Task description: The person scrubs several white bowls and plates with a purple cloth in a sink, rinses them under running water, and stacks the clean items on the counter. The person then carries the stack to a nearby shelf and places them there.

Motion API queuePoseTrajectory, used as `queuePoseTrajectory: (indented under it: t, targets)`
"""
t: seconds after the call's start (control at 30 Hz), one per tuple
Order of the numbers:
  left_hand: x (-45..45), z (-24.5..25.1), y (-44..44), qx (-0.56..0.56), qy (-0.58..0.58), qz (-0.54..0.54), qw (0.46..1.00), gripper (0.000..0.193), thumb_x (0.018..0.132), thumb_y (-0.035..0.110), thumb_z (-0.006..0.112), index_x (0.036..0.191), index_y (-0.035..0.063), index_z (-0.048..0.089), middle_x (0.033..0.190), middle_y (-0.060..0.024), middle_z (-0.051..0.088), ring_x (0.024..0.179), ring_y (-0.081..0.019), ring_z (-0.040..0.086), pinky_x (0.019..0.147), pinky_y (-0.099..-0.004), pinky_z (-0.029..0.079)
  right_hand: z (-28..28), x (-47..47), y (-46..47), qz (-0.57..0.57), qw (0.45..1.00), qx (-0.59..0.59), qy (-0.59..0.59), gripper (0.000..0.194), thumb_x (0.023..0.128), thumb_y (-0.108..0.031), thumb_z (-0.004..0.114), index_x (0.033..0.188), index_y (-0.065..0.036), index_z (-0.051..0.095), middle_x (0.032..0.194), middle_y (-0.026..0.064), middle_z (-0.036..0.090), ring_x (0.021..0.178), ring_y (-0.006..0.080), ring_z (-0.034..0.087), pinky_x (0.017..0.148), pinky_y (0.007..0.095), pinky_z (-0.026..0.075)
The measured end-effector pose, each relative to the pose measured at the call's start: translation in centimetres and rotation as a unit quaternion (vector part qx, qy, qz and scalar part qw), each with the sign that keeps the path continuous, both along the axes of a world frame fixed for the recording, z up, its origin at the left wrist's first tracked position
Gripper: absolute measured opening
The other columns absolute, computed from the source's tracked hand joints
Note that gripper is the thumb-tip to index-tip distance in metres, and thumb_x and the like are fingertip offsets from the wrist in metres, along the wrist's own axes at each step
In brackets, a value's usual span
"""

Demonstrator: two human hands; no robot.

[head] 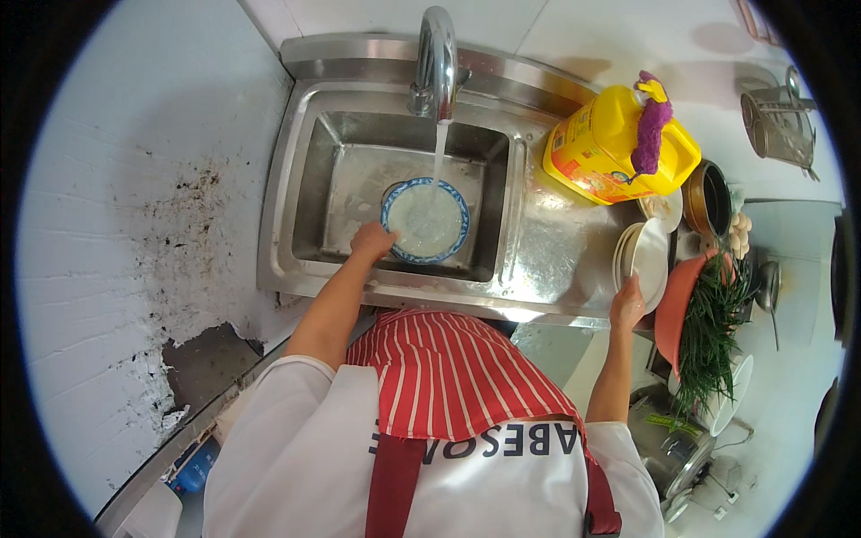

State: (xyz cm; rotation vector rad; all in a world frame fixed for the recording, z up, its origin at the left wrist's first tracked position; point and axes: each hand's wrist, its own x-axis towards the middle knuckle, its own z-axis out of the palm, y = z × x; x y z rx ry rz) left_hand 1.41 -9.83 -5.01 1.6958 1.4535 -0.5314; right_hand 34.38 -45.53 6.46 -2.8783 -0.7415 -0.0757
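My left hand (pixel 374 242) grips the left rim of a blue-and-white patterned bowl (pixel 427 218) in the stainless steel sink (pixel 350 181). Water from the chrome gooseneck faucet (pixel 440 67) pours into this bowl, and water fills it. Off to the right, my right hand (pixel 628 304) holds a white plate (pixel 652 262) by its near edge. Several other white dishes (pixel 623 252) lean close against that plate's left side, at the right end of the steel drainboard (pixel 551 249). Whether my right fingers also grip those dishes is hidden.
A large yellow jug (pixel 592 144) with a purple cloth (pixel 651 131) stands at the back of the drainboard. Right of my right hand are a coral basin (pixel 672 316) with long green vegetables (pixel 713 329), a brown pot (pixel 706 198) and eggs (pixel 740 235). A stained wall (pixel 168 222) borders the sink's left.
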Motion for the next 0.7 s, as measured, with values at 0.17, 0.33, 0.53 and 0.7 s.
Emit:
queuePoseTrajectory:
  t: [0.17, 0.33, 0.53, 0.7]
  targets:
    - [0.7, 1.0, -0.1, 0.02, 0.045, -0.017, 0.999, 0.034, 0.072, 0.039, 0.057, 0.067, 0.0068, 0.063, 0.061, -0.0047, 0.062, 0.066, -0.0201, 0.062, 0.063, -0.0335, 0.047, 0.4, -1.8, 2.5, 0.037, 0.983, -0.094, -0.154, 0.039, 0.085, -0.023, 0.046, 0.123, -0.015, 0.043, 0.12, 0.0152, 0.047, 0.114, 0.0311, 0.042, 0.098, 0.0494, 0.025]
    - [1.1, 2.1, 0.2, 0.012, 0.049, -0.005, 0.999, 0.03, 0.069, 0.036, 0.059, 0.069, 0.0064, 0.064, 0.066, -0.0061, 0.063, 0.07, -0.0218, 0.062, 0.066, -0.034, 0.048, 0.4, -7.5, 10.6, 0.213, 0.961, 0.177, -0.015, 0.044, 0.072, 0.002, 0.056, 0.114, -0.004, 0.048, 0.114, 0.0163, 0.05, 0.105, 0.0335, 0.046, 0.092, 0.0396, 0.036]
    - [1.7, 4.4, -1.2, 0.173, 0.03, 0.022, 0.984, 0.029, 0.068, 0.027, 0.061, 0.079, 0.0007, 0.063, 0.088, -0.0162, 0.062, 0.084, -0.0304, 0.06, 0.073, -0.0377, 0.047, -2.4, -13.1, 20.0, 0.306, 0.864, 0.254, 0.31, 0.031, 0.075, -0.002, 0.053, 0.106, 0.0, 0.051, 0.1, 0.0172, 0.055, 0.084, 0.028, 0.057, 0.071, 0.0331, 0.047]
    - [1.4, 4.4, -1.5, 0.254, -0.067, 0.02, 0.965, 0.023, 0.07, 0.017, 0.059, 0.083, -0.0016, 0.061, 0.087, -0.0206, 0.06, 0.084, -0.0344, 0.058, 0.073, -0.04, 0.047, -5.6, -14.5, 22.3, 0.239, 0.908, 0.146, 0.31, 0.041, 0.075, -0.014, 0.056, 0.112, 0.0, 0.048, 0.096, 0.021, 0.056, 0.079, 0.0288, 0.059, 0.068, 0.0353, 0.047]
